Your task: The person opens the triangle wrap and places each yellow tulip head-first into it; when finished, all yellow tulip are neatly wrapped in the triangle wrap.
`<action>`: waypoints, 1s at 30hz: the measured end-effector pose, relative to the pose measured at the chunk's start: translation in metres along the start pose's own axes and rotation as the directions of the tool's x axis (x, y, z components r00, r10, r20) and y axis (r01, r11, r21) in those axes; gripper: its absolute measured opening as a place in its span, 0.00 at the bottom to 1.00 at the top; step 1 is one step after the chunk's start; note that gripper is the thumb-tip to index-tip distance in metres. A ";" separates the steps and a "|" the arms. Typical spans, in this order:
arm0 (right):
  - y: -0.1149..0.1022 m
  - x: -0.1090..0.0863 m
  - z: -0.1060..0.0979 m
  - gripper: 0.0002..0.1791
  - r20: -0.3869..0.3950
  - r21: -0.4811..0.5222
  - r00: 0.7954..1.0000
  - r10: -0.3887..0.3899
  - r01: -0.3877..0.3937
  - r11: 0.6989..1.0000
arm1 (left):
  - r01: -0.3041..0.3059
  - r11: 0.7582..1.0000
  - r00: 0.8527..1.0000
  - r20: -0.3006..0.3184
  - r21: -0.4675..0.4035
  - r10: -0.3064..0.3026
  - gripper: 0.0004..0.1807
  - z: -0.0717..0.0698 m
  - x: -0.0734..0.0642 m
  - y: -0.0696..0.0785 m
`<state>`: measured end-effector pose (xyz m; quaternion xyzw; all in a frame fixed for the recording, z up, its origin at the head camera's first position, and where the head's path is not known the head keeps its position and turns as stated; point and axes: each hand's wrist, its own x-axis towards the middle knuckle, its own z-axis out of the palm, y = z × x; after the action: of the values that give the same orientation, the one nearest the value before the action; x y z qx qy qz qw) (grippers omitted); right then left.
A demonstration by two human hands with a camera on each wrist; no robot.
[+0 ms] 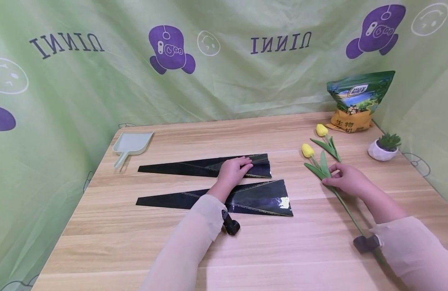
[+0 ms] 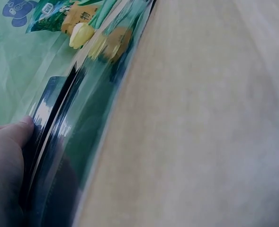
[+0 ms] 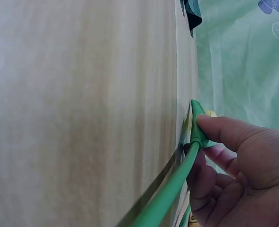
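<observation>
My left hand [image 1: 234, 169] is at the far black flower sleeve [image 1: 184, 168], a long tapered film wrapper lying on the table. In the left wrist view my thumb [image 2: 24, 128] lies against the sleeve's raised film [image 2: 47, 104]. A second black flower sleeve [image 1: 260, 197] lies nearer, partly under my left forearm. With thumb and fingers, my right hand [image 1: 349, 180] pinches a yellow artificial tulip [image 1: 308, 150] where its leaves meet the stem. Its green stem [image 3: 170, 189] slants toward my right wrist. Another yellow tulip [image 1: 322, 130] lies just beyond it.
At the back right stand a green and orange bag [image 1: 354, 105] and a small succulent in a white pot [image 1: 382, 152]. A pale dustpan [image 1: 133, 144] lies at the far left of the wooden table [image 1: 100, 234]. Green printed curtains [image 1: 224, 89] surround it.
</observation>
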<state>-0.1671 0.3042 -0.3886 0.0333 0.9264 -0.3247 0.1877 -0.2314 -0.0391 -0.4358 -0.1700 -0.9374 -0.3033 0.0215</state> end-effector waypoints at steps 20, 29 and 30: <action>-0.017 0.004 -0.005 0.44 -0.201 0.283 0.977 -0.067 0.124 0.951 | -0.038 0.999 0.996 -0.075 0.008 0.039 0.14 0.000 -0.003 -0.005; -0.034 0.003 -0.008 0.36 -0.352 0.582 0.933 -0.082 0.286 0.761 | -0.060 0.998 0.994 -0.094 0.008 0.061 0.13 -0.009 -0.005 -0.002; -0.036 0.003 -0.009 0.31 -0.375 0.643 0.924 -0.077 0.319 0.696 | -0.062 0.998 0.994 -0.092 0.007 0.062 0.13 -0.010 -0.005 -0.001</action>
<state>-0.1790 0.2813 -0.3620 0.0519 0.7523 -0.6562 -0.0278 -0.2280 -0.0474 -0.4293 -0.1847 -0.9304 -0.3078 0.0745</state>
